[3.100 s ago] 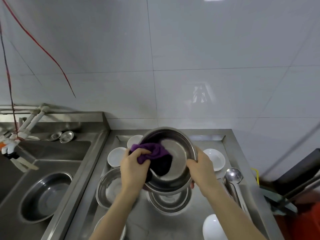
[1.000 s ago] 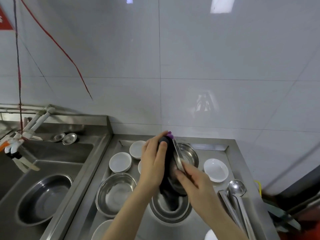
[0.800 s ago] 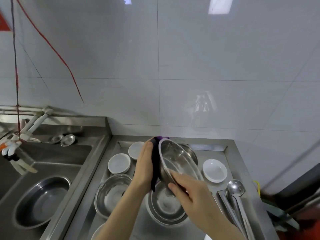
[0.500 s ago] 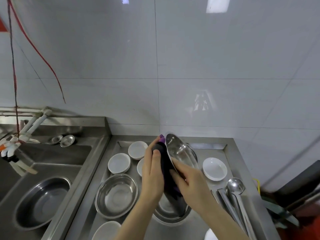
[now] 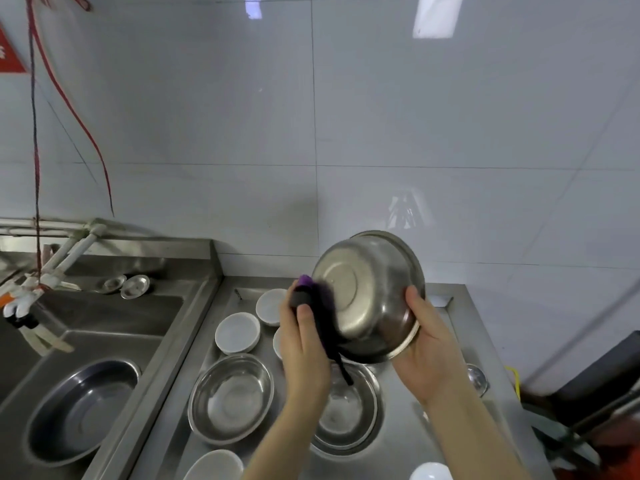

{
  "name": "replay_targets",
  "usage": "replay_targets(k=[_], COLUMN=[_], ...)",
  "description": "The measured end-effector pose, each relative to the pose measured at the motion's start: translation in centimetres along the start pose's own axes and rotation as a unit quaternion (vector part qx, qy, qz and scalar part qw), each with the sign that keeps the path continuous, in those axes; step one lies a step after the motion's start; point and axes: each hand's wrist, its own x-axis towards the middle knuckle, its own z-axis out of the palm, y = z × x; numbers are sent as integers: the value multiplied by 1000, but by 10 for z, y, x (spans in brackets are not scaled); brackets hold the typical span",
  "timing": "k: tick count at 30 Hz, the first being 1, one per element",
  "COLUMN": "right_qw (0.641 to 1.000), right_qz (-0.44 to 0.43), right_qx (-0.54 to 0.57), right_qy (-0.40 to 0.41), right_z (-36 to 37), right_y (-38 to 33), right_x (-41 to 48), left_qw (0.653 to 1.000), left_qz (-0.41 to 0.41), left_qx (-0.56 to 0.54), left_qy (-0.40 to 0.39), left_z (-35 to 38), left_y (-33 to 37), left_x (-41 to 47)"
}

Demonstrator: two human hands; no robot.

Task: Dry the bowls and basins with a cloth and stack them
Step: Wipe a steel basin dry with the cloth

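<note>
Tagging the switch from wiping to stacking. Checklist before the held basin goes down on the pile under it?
1. Right hand has the basin firmly by its rim: ok.
2. Left hand holds the cloth against the basin's outside: ok.
3. Outside wiped dry: cannot tell, because of blur and glare.
4. Basin turned mouth-up for nesting: not ok, its underside faces the camera.
5. Stack of basins below shows nothing inside: ok as far as visible; the left forearm hides part of it.
6. Cloth clear of the stack: not ok, its tail hangs over it.
</note>
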Motion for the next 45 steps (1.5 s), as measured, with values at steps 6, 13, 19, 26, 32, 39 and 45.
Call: replay_targets(k=[6,13,19,26,32,39,45], right_qw=[997,997,998,995,950,946,983], right_qz=[70,59,38,23,-16,-30,43], right_qx=[30,-4,-13,-84,-297,-285,-92], right_qy=[33,48,57,50,100,155,156], right_z=[4,-14,-3,1,3,0,-2], right_y=[23,20,8,28,44,53,38], right_x=[3,-13,-8,-5,-15,-13,0], left_qw=[957,944,945,906,899,891,817], left_qz=[221,195,234,300,219,236,452], left_qx=[182,250,210,259,314,294,318], left_qy=[-37,-94,-96,-146,-215,-254,-164], left_z=[15,-1,-7,3,6,-5,-12], left_y=[-6,1,-9,-7,-2,-3,-23], left_x=[-29,13,-1,-18,23,24,-14])
